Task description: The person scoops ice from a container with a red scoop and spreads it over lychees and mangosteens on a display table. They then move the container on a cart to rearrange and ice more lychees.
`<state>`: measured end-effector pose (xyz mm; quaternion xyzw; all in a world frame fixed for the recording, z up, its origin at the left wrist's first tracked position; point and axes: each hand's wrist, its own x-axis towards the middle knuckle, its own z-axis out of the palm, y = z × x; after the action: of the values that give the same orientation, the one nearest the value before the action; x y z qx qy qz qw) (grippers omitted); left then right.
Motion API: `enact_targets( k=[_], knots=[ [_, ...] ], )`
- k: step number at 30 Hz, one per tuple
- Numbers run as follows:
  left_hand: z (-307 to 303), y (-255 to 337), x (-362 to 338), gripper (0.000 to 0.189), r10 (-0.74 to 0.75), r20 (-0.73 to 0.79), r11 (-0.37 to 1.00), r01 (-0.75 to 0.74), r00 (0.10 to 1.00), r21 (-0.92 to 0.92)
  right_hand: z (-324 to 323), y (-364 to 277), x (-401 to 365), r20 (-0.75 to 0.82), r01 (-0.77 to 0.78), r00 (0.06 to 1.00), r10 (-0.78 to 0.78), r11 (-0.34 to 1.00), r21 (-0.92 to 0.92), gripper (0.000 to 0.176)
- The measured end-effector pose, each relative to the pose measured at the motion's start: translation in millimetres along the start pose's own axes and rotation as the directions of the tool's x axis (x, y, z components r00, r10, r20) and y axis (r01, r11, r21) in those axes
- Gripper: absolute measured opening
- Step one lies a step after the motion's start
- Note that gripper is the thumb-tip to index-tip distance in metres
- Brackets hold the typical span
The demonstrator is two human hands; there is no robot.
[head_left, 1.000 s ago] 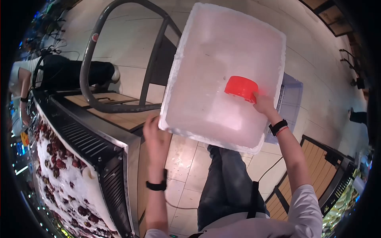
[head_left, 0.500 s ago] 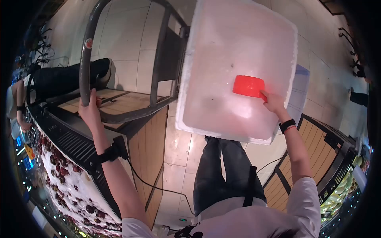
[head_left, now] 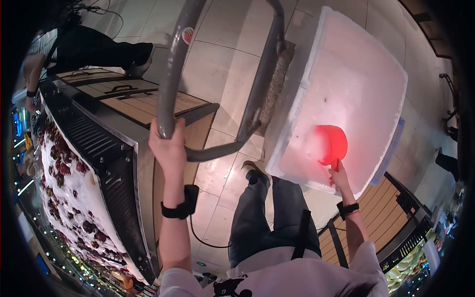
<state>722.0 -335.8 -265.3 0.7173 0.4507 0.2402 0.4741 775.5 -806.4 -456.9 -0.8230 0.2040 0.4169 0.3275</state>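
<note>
My left hand (head_left: 169, 143) is closed around the grey tubular handle (head_left: 173, 74) of what looks like a trolley, at its near bend. My right hand (head_left: 340, 175) grips the short handle of a red scoop (head_left: 338, 143). That scoop is inside a large white foam box (head_left: 309, 64), low over the near part of its pinkish-white interior. Whitish glare or material blurs the scoop's left side, and I cannot make out whether it holds anything. Wrist straps are on both my arms.
On the left stands a display counter (head_left: 118, 158) with dark red fruit on ice (head_left: 74, 198). Another slatted counter (head_left: 381, 218) is at the lower right. A person in dark trousers (head_left: 94, 47) stands at the upper left. A bluish bin (head_left: 393, 153) shows behind the box.
The trolley handle and my left hand have shifted right in view, and the foam box appears turned and farther right. The scoop has moved nearer to me and turned in my right hand.
</note>
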Motion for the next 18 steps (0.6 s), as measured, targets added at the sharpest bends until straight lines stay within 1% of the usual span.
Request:
enact_targets(
  k=[2, 4, 6, 7, 8, 9, 10, 11, 12, 13, 14, 15, 16, 17, 18],
  knots=[
    [-9, -8, -27, 0.014, -0.043, 0.019, 0.999, 0.043, 0.999, 0.025, -4, 12, -10, 0.003, 0.016, 1.000, -0.016, 0.999, 0.030, 0.073],
    [-17, -19, -56, 0.015, -0.031, 0.021, 0.999, 0.031, 0.999, -0.007, -4, 31, -19, 0.004, 0.029, 1.000, -0.029, 0.997, 0.068, 0.072],
    [-23, -21, -72, 0.016, -0.017, 0.011, 0.999, 0.017, 1.000, -0.040, 7, 44, -25, -0.067, 0.095, 0.992, -0.109, 0.979, -0.179, 0.071],
    [-24, -19, -72, 0.017, -0.034, 0.026, 0.999, 0.035, 0.999, -0.037, 7, 50, -30, -0.061, 0.114, 0.990, -0.127, 0.976, -0.185, 0.071],
    [-26, -18, -69, 0.019, -0.046, 0.027, 0.998, 0.047, 0.999, -0.033, 7, 40, -39, -0.096, 0.081, 0.991, -0.096, 0.986, -0.146, 0.071],
    [-28, -16, -67, 0.023, -0.063, 0.074, 0.997, 0.066, 0.995, -0.041, 13, 30, -44, -0.120, 0.056, 0.990, -0.069, 0.992, -0.110, 0.070],
    [-32, -17, -60, 0.027, -0.080, 0.109, 0.995, 0.085, 0.991, -0.043, 17, 42, -38, -0.188, 0.161, 0.964, -0.187, 0.977, -0.142, 0.069],
    [-29, -52, -48, 0.036, 0.064, 0.044, 0.997, -0.065, 0.997, 0.035, 22, 58, -27, -0.211, 0.295, 0.932, -0.294, 0.955, -0.029, 0.068],
    [-35, -34, -54, 0.043, 0.031, 0.063, 1.000, -0.031, 0.998, 0.003, 26, 44, -44, -0.228, 0.267, 0.939, -0.256, 0.964, 0.018, 0.067],
    [-37, -35, -54, 0.044, -0.035, 0.042, 0.999, 0.035, 0.998, 0.004, 31, 39, -56, -0.286, 0.269, 0.921, -0.263, 0.963, -0.020, 0.068],
    [-40, -41, -56, 0.032, 0.152, -0.016, 0.984, -0.150, 0.988, 0.092, 30, 80, -20, -0.358, 0.476, 0.792, -0.495, 0.867, -0.146, 0.068],
    [-44, -44, -63, 0.036, 0.245, -0.080, 0.965, -0.235, 0.966, 0.118, 30, 63, -44, -0.317, 0.396, 0.859, -0.401, 0.914, -0.085, 0.068],
    [-51, -40, -73, 0.037, 0.126, -0.053, 0.989, -0.121, 0.991, 0.083, 28, 68, -45, -0.324, 0.340, 0.870, -0.373, 0.928, -0.153, 0.067],
    [-58, -43, -82, 0.037, 0.127, -0.047, 0.987, -0.122, 0.991, 0.101, 24, 94, -24, -0.339, 0.398, 0.820, -0.461, 0.885, -0.240, 0.067],
    [-64, -47, -96, 0.035, 0.119, -0.083, 0.993, -0.118, 0.989, 0.022, 21, 106, -18, -0.321, 0.390, 0.835, -0.447, 0.892, -0.229, 0.066]
  ],
)
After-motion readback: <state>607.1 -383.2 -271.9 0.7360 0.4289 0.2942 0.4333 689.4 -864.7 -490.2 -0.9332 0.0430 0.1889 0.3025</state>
